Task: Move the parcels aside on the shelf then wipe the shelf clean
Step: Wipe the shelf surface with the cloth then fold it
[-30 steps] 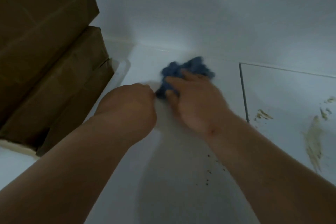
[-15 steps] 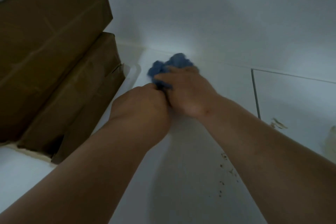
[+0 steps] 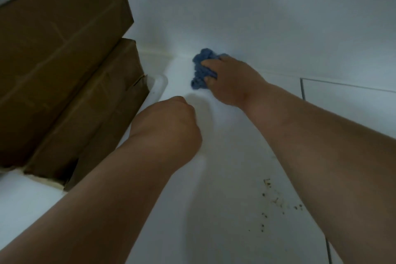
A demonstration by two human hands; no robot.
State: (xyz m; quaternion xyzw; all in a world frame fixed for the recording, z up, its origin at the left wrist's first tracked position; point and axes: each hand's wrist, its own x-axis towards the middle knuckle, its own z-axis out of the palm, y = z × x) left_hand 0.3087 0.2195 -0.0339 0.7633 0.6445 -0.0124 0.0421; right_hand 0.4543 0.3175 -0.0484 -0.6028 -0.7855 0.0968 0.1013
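At the left of the frame I see two brown parcels (image 3: 60,66) stacked on the white shelf (image 3: 214,210), their long sides running up toward the back wall. My left hand (image 3: 169,126), at centre, is a closed fist holding nothing. Right of it, my right hand (image 3: 231,79) grips the bunched blue cloth (image 3: 201,70) against the shelf's back edge. Dark crumbs (image 3: 276,201) lie lower right.

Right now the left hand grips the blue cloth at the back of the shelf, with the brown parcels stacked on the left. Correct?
Not quite: the right hand grips the blue cloth, as the head view shows. The left hand is a fist, nearer. The brown parcels are stacked on the left.
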